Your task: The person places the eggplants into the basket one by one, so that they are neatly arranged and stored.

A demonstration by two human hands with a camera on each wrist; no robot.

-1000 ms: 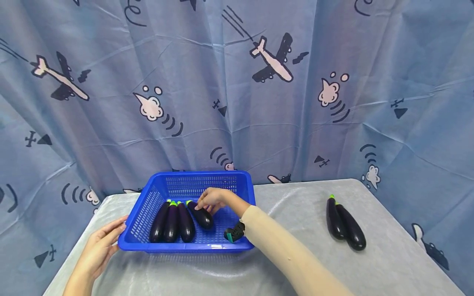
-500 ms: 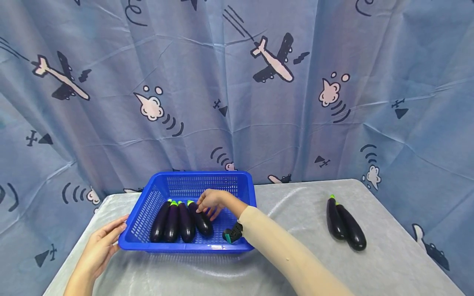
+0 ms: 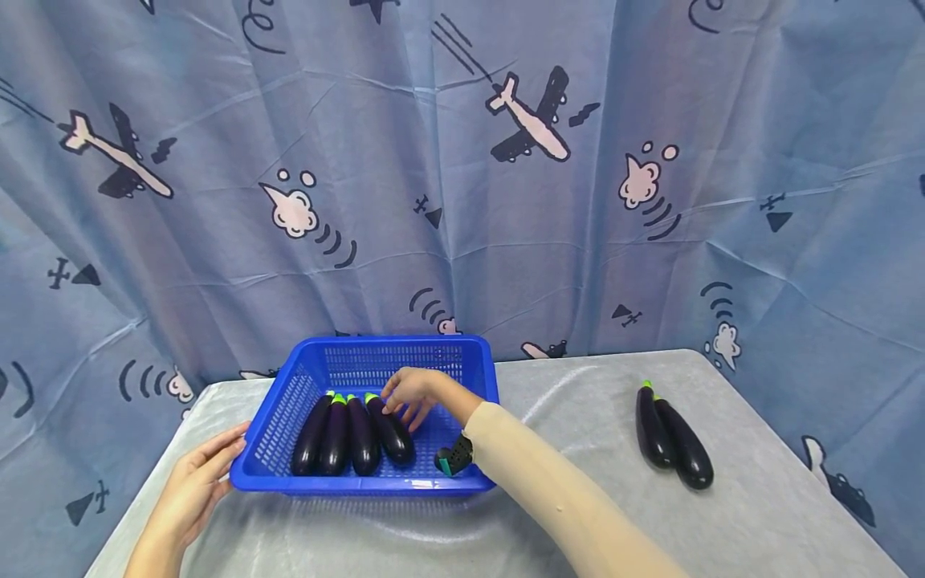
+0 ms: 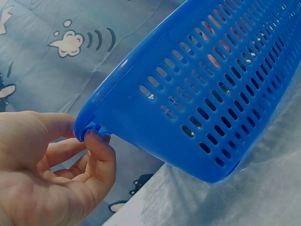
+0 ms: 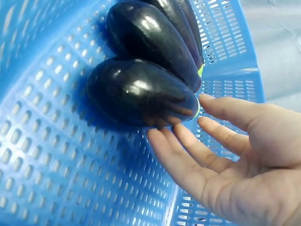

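Observation:
A blue plastic basket [image 3: 361,483] with slotted walls stands on the table, several dark eggplants lying side by side in its left half, green stem ends away from me. My left hand [image 3: 189,490] pinches the basket's left rim, thumb and fingers on either side of the lip [image 4: 89,123] in the left wrist view. Inside the basket my right hand [image 3: 417,393] is beside the rightmost eggplant [image 3: 393,433]. In the right wrist view its loosely spread fingers [image 5: 188,162] lie right by that eggplant [image 5: 136,92]; whether the fingertips touch it I cannot tell.
Two more eggplants [image 3: 675,437] lie against each other on the table's right side. A grey-white cloth [image 3: 564,401] covers the table. Behind it hangs a blue curtain [image 3: 448,160] with airplane prints. A black device [image 3: 455,457] sits at my right wrist.
The rightmost eggplant has shifted slightly left and lies closer to the others. My right hand's fingers have loosened from it. The left hand stays on the rim.

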